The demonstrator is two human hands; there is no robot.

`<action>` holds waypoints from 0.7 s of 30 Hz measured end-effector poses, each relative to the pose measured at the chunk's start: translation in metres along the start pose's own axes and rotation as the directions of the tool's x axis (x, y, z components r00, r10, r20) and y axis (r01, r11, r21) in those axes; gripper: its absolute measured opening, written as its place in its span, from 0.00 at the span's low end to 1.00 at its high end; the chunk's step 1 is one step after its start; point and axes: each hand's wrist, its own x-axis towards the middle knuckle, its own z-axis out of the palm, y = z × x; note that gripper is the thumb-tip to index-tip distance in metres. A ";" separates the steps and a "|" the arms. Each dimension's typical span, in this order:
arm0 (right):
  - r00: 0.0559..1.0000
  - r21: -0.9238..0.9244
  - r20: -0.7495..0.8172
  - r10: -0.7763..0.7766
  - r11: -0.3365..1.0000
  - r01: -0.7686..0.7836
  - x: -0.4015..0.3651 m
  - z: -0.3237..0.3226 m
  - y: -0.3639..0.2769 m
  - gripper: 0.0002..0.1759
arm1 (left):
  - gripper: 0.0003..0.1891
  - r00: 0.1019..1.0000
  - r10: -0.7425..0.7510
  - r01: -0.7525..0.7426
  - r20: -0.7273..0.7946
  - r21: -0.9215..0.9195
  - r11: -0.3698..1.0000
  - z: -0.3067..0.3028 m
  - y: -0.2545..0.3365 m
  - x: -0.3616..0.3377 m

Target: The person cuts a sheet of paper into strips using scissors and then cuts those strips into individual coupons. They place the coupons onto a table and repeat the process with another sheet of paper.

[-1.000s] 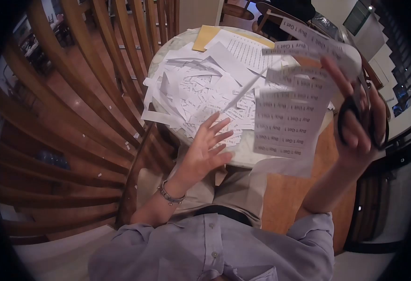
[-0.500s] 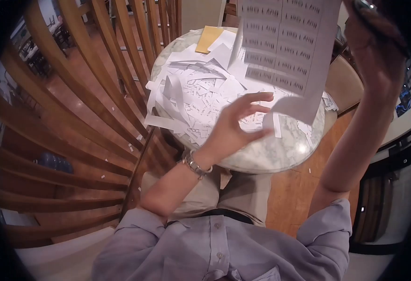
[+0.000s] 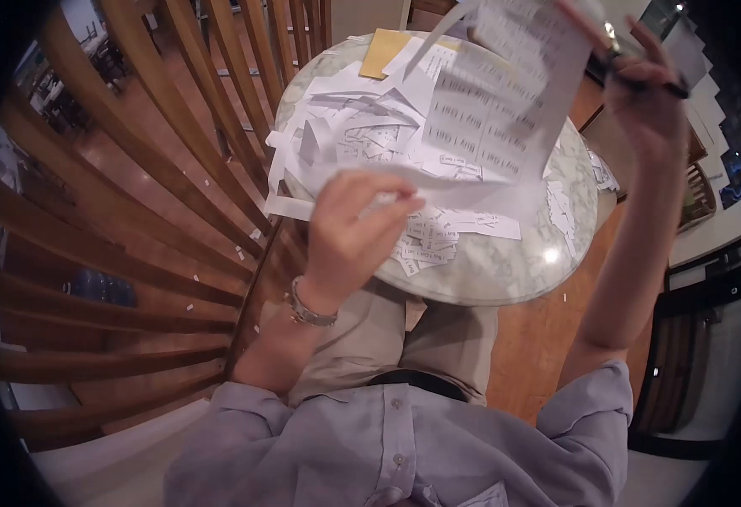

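Observation:
I hold a printed sheet [image 3: 488,110] with rows of small coupon text up above a round marble table [image 3: 505,287]. My left hand [image 3: 353,228], a bracelet on its wrist, pinches the sheet's lower left edge. My right hand [image 3: 640,93] is raised at the upper right with black-handled scissors [image 3: 640,80] in its fingers, next to the sheet's top corner. The scissor blades are hidden. A heap of cut paper slips [image 3: 362,144] covers the tabletop under the sheet.
A yellow envelope [image 3: 383,51] lies at the table's far side under white sheets. Curved wooden railing slats [image 3: 176,169] run along the left, close to the table. Paper scraps dot the wooden floor [image 3: 531,346]. Dark furniture [image 3: 700,287] stands at the right.
My left hand rose from hovering with spread fingers over the slips and closed on the sheet's lower edge. My right hand lifted the sheet and scissors higher, then lowered the sheet slightly.

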 end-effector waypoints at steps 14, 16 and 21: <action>0.797 -0.182 -0.596 0.096 0.951 -0.251 -0.011 -0.150 0.122 0.19 | 0.09 0.818 -0.299 0.350 0.491 -0.012 0.937 0.029 0.017 -0.069; 0.806 -0.205 -0.585 0.091 0.945 -0.255 -0.018 -0.153 0.124 0.18 | 0.10 0.810 -0.373 0.398 0.453 0.044 0.916 0.034 0.017 -0.067; 0.794 -0.276 -0.605 0.062 0.919 -0.282 -0.047 -0.137 0.128 0.17 | 0.10 0.793 -0.419 0.395 0.442 0.151 0.906 0.049 0.020 -0.077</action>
